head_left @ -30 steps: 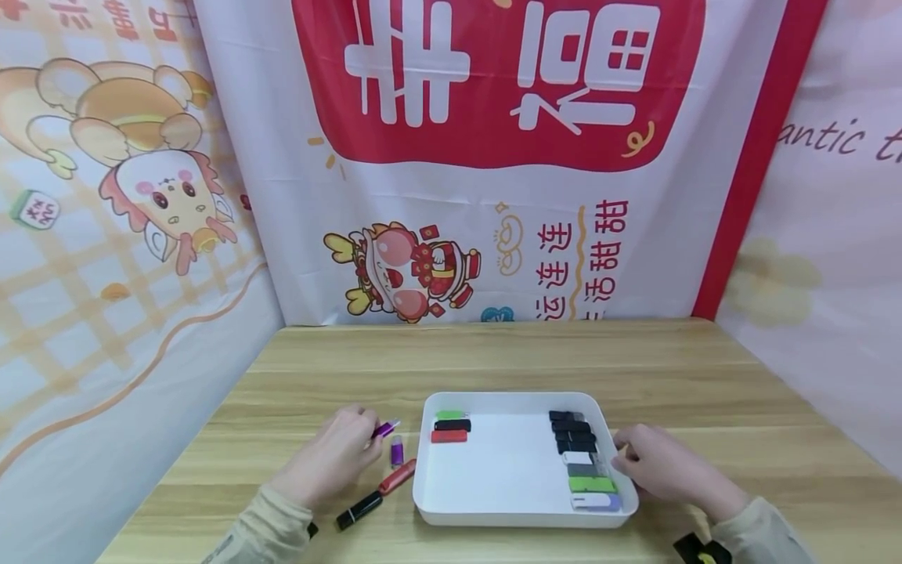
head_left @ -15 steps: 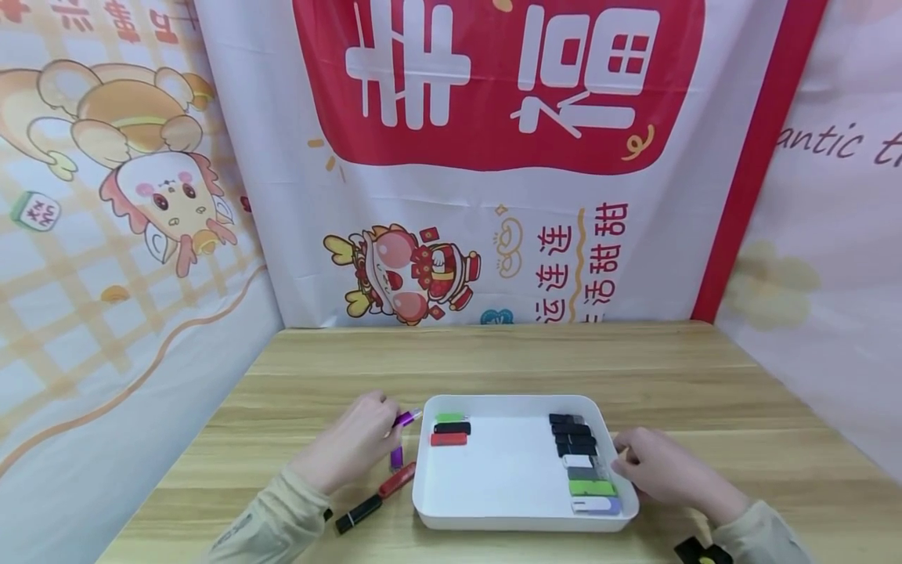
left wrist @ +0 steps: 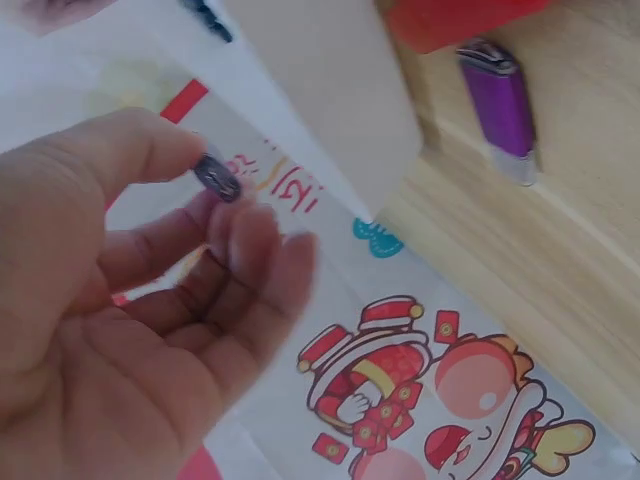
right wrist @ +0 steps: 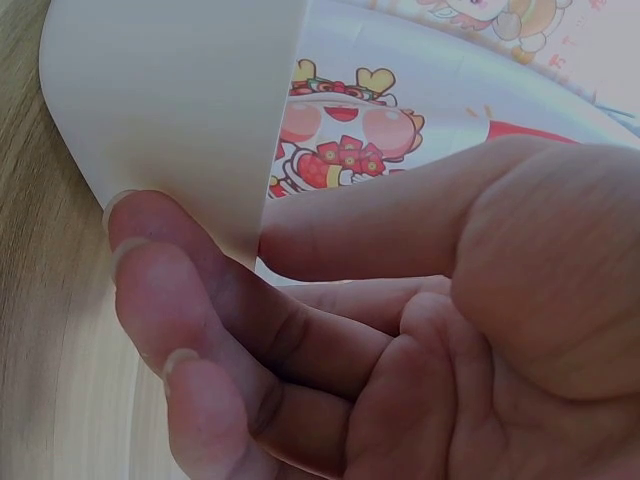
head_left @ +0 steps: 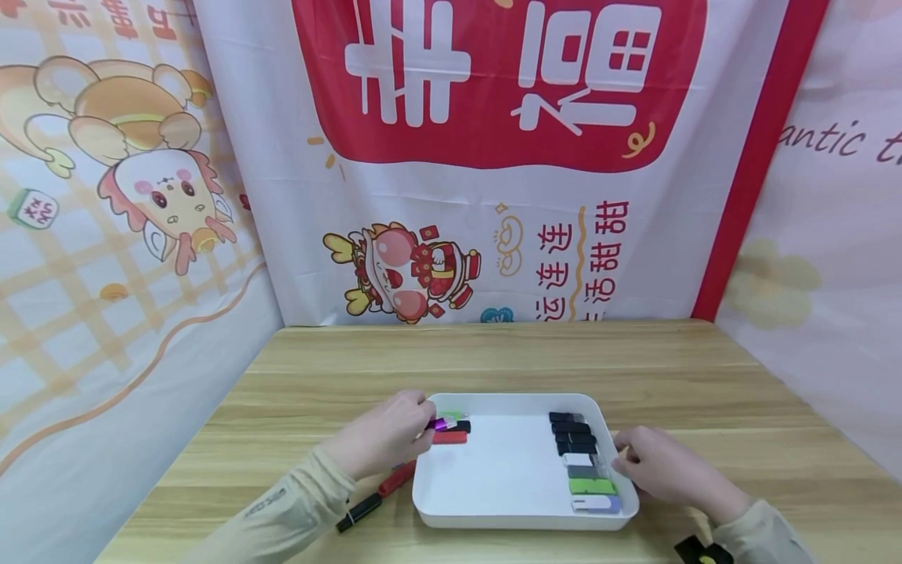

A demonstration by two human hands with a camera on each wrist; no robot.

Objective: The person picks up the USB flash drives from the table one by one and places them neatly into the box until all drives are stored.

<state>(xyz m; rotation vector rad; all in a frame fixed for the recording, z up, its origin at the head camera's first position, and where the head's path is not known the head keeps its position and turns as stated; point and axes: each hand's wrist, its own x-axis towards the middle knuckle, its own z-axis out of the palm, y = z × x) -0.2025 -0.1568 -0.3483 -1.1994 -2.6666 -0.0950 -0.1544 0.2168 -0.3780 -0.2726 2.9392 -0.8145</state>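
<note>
In the head view, my left hand [head_left: 391, 432] pinches a purple USB stick [head_left: 441, 424] with a clear cap over the back left corner of a white tray [head_left: 521, 520]. The left wrist view shows its dark end [left wrist: 217, 178] between thumb and fingers. Below it in the tray lie a green, a black and a red stick [head_left: 449, 438], partly covered. My right hand [head_left: 662, 468] grips the tray's right wall, thumb on the inner side, fingers outside. Another purple USB stick [left wrist: 498, 105] lies on the table, seen only in the left wrist view.
Along the tray's right side runs a column of several sticks, black ones [head_left: 574, 439] at the back, then white, grey, green [head_left: 592, 486] and pale purple. Left of the tray, a red stick [head_left: 397, 479] and a black stick [head_left: 359, 512] lie on the wooden table [head_left: 493, 356].
My left hand has carried the purple USB stick rightward from the table to over the tray's back left corner. The right hand and tray have stayed in place.
</note>
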